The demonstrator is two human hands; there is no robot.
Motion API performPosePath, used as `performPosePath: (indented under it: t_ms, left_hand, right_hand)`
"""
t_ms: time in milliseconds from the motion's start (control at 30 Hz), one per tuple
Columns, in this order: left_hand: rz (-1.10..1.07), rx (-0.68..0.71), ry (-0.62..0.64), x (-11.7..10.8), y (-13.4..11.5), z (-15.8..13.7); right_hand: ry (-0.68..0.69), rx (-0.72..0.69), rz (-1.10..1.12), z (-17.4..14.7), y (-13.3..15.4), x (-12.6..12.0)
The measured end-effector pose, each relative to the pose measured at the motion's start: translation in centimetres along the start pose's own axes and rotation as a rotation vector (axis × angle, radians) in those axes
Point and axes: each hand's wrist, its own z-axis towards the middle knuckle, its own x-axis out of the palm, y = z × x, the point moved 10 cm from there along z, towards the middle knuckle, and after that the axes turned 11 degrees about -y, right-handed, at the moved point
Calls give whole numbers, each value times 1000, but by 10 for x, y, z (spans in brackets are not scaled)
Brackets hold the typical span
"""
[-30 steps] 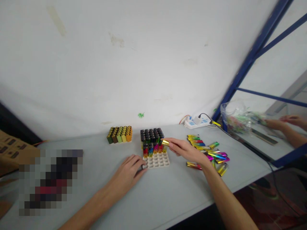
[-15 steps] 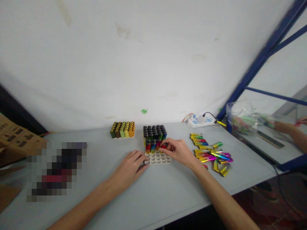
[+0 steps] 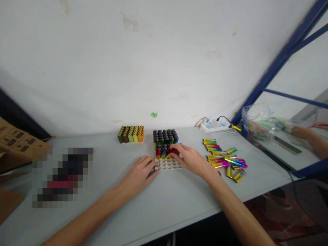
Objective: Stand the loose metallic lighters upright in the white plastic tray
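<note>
Lying beneath the fingertips of the right hand point(image 3: 190, 159) and beside those of the left hand point(image 3: 140, 171), a white tray point(image 3: 169, 166) holds upright, black-topped lighters point(image 3: 159, 137) beyond the fingers, with bare pockets nearer. The left hand lies low, its grip impossible to tell; the right arches palm-down, fingers narrowed around a shiny red lighter point(image 3: 175, 150), partly hidden.

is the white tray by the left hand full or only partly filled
Only partly filled: the white tray shows bare slots on its near side, while lighters stand upright in rows behind them.
</note>
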Motion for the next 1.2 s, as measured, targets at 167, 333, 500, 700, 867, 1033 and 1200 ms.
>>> performPosePath:
  t_ms: [167,333,500,700,867,1033,1200]
  left_hand:
    - [-9,-4,3,0,1,0]
    - [-10,16,-33,0,3,-2]
    - [-25,15,-41,2,7,-3]
    - [-32,44,-74,-2,7,-3]
    - [-37,55,-84,-2,9,-4]
    - [-41,60,-95,0,10,-5]
    - [-42,57,-93,1,10,-5]
  right_hand:
    - [-17,67,-33,0,-7,4]
    - [-42,-49,98,3,-2,-5]
    - [1,-95,29,5,6,-6]
    - [-19,-18,-75,3,0,-2]
    - [-341,236,-27,-4,-86,-60]
    - [-198,448,-329,-35,-192,-81]
    - [-120,504,-325,-58,-223,-66]
